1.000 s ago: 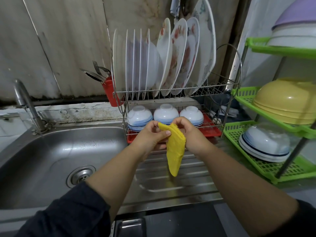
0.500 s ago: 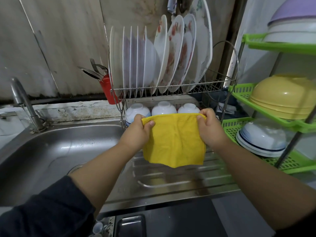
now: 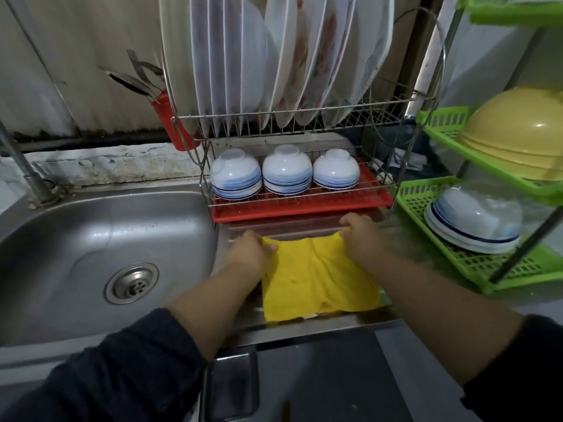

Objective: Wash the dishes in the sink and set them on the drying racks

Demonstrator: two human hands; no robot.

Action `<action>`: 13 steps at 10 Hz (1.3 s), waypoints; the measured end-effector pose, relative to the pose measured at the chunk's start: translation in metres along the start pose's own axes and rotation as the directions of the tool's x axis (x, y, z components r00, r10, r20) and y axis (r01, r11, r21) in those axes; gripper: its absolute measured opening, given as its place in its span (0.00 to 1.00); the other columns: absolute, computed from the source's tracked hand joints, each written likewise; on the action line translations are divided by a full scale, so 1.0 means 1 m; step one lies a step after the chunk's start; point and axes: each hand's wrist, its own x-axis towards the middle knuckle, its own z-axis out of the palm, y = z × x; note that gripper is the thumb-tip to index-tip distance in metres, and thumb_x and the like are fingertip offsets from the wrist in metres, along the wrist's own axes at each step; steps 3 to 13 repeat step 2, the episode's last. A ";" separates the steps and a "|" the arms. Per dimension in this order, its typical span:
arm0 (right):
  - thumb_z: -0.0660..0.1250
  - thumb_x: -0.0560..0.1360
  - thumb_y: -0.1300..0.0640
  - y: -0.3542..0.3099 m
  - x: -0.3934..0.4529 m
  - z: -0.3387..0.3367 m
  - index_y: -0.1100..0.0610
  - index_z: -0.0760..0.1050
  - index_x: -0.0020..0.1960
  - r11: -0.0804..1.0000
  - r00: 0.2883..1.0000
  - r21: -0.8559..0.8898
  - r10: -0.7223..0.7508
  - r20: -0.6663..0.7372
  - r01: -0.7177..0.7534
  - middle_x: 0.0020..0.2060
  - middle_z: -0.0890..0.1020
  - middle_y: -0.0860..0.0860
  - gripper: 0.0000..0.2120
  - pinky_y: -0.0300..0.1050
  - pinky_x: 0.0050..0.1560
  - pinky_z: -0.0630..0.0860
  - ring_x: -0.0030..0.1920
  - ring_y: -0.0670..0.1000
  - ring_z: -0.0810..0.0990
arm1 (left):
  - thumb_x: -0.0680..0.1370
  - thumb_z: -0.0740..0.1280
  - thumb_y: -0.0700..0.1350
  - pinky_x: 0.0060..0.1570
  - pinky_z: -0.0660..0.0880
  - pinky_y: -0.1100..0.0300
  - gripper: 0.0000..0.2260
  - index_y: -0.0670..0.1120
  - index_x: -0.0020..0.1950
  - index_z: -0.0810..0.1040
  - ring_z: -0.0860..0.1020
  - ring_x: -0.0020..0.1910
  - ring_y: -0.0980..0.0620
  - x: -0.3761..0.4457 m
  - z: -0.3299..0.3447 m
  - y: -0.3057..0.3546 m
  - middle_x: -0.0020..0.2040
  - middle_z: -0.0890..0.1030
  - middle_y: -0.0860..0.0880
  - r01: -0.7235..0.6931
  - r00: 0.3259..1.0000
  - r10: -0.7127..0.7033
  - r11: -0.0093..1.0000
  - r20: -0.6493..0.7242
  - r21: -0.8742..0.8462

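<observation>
A yellow cloth (image 3: pixel 316 281) lies spread flat on the steel drainboard (image 3: pixel 304 327) to the right of the sink basin (image 3: pixel 91 239). My left hand (image 3: pixel 253 254) pinches its far left corner and my right hand (image 3: pixel 362 239) pinches its far right corner. Behind them stands a wire dish rack (image 3: pixel 304 117). Its top tier holds several upright white plates (image 3: pixel 243 62). Three blue-and-white bowls (image 3: pixel 286 172) sit upside down on its lower tier above a red drip tray (image 3: pixel 298 208). No dishes show in the sink basin.
A green plastic rack (image 3: pixel 475 263) at the right holds an upturned white bowl (image 3: pixel 475 220) and yellow bowls (image 3: pixel 518 132). A red cutlery holder (image 3: pixel 173 123) hangs on the wire rack's left side. The tap (image 3: pixel 24 172) stands at the far left.
The cloth was bunched between both hands, then stretched open in the air. Now both hands have lowered it and it lies flat on the drainboard.
</observation>
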 end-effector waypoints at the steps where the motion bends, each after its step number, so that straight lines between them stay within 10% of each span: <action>1: 0.60 0.79 0.57 -0.001 -0.011 -0.003 0.54 0.69 0.66 0.996 0.996 -0.067 -0.066 -0.055 0.062 0.63 0.68 0.55 0.16 0.51 0.58 0.71 0.59 0.58 0.72 | 0.78 0.64 0.50 0.63 0.67 0.53 0.17 0.46 0.66 0.71 0.71 0.64 0.43 -0.006 -0.003 -0.013 0.66 0.71 0.44 -0.068 0.991 0.062 0.996 -0.121 -0.053; 13: 0.61 0.79 0.57 0.008 -0.032 -0.015 0.54 0.70 0.65 0.996 0.992 0.023 -0.080 -0.095 0.082 0.61 0.70 0.55 0.15 0.50 0.57 0.72 0.58 0.55 0.73 | 0.78 0.64 0.47 0.58 0.72 0.55 0.12 0.48 0.61 0.72 0.75 0.57 0.48 -0.031 -0.004 -0.026 0.64 0.72 0.45 -0.166 0.967 0.118 0.965 -0.227 -0.205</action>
